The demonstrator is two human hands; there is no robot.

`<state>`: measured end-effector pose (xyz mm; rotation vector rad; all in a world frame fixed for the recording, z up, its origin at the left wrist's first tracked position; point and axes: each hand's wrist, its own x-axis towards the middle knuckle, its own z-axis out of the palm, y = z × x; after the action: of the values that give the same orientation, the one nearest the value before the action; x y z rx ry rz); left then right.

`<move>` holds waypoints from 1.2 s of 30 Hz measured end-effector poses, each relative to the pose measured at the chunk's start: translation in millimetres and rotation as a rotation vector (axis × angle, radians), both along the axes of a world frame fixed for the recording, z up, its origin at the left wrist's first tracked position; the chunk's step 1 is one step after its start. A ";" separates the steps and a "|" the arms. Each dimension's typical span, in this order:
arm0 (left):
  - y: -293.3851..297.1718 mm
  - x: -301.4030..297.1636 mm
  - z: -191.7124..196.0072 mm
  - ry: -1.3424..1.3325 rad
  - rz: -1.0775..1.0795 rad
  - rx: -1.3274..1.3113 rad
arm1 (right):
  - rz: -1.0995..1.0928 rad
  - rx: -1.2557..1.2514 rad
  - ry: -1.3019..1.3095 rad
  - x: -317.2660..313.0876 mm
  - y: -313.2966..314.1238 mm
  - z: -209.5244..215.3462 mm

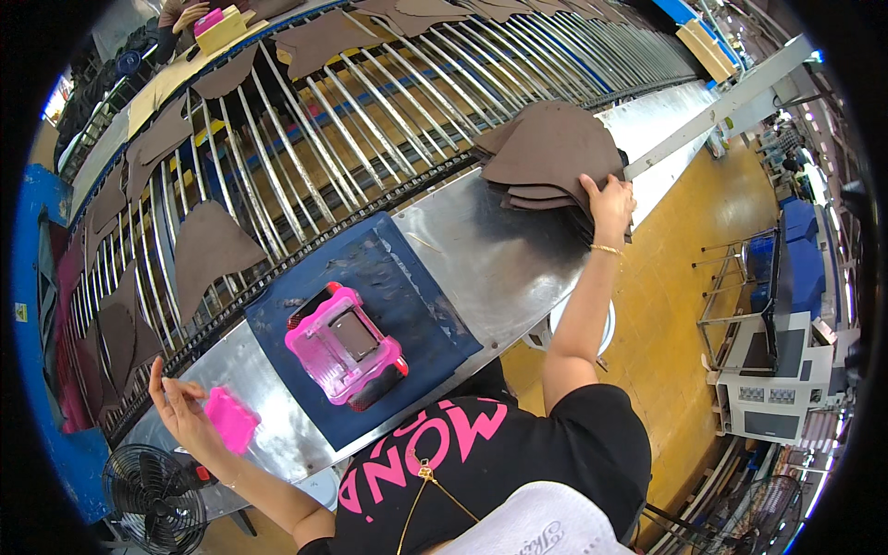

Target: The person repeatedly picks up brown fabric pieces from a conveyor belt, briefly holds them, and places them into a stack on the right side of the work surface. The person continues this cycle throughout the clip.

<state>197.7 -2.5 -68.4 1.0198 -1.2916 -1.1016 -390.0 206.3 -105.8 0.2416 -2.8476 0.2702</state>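
A stack of brown, flat cut pieces (553, 153), perhaps leather or fabric, lies on the metal table at the right, beside the conveyor. My right hand (608, 205) grips its right edge, the thumb on top and the fingers over the side. At the far left, my left hand (181, 412) is raised with fingers apart, holding nothing, next to a flat pink piece (231, 421) with a wavy edge. Between my arms, a pink plastic case (326, 361) with black and red sides and a grey block inside rests on a dark blue mat (407, 268).
A conveyor of metal rods (370, 102) runs along the table's far side, carrying several brown pieces (217, 242). A black fan (155, 495) stands at the lower left. A metal bar (712, 111) crosses at the upper right. Another person's hand (191, 16) shows beyond the conveyor.
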 end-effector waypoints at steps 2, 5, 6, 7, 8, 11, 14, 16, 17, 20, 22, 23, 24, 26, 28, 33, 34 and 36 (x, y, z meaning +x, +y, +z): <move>-4.5 -9.7 -1.4 -0.011 -0.027 -0.007 | 0.065 -0.023 0.021 -9.1 19.3 -11.8; -6.5 -20.9 0.2 -0.036 -0.073 -0.023 | 0.062 -0.115 -0.045 -15.2 19.7 -10.4; -6.5 -24.2 1.0 -0.042 -0.087 -0.031 | 0.037 -0.125 -0.100 -16.8 18.4 -5.9; -5.9 -26.5 1.2 -0.065 -0.094 -0.032 | 0.014 -0.134 -0.155 -18.2 17.6 1.4; -4.8 -28.4 0.9 -0.088 -0.100 -0.031 | -0.010 -0.143 -0.209 -19.6 17.6 7.5; -2.1 -30.1 -1.0 -0.110 -0.103 -0.015 | 0.107 -0.001 -0.223 -32.5 23.0 13.2; 6.1 -29.2 3.5 -0.141 -0.068 -0.007 | 0.469 0.015 -0.072 -21.5 24.6 24.3; 7.4 -33.4 9.5 -0.186 -0.079 -0.001 | 0.528 -0.034 -0.092 20.9 13.7 69.0; 10.5 -38.0 14.2 -0.188 -0.078 0.006 | 0.607 -0.136 -0.007 43.3 9.0 86.0; 10.8 -57.0 25.6 -0.191 -0.141 0.003 | 0.935 -0.651 -0.120 85.9 -10.9 111.0; 4.9 -69.6 27.6 -0.234 -0.259 -0.113 | 1.010 -0.941 -0.338 118.4 -28.7 112.2; 5.0 -79.7 30.3 -0.206 -0.258 -0.179 | 1.040 -1.001 -0.284 136.5 -41.9 108.5; 5.4 -88.0 34.6 -0.177 -0.257 -0.247 | 1.118 -1.017 -0.347 151.9 -53.2 103.3; 5.0 -90.1 37.9 -0.079 -0.278 -0.179 | 1.272 -1.037 -0.479 181.9 -73.0 84.5; 10.7 -75.6 53.8 -0.119 -0.287 0.044 | 1.351 -1.123 -0.550 219.0 -95.0 65.2; 18.9 -5.7 59.0 -0.138 -0.033 -0.075 | 1.705 -0.714 -0.707 264.5 -117.4 47.5; 22.7 4.6 59.8 -0.183 -0.011 -0.100 | 1.740 -0.714 -0.723 272.5 -119.9 45.4; 28.2 19.2 59.5 -0.235 -0.005 -0.089 | 1.798 -0.696 -0.712 278.6 -121.7 42.7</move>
<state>216.8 25.7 -9.0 1.1042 -1.5173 -0.9394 -111.4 84.6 -63.1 2.7223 -1.7536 1.7546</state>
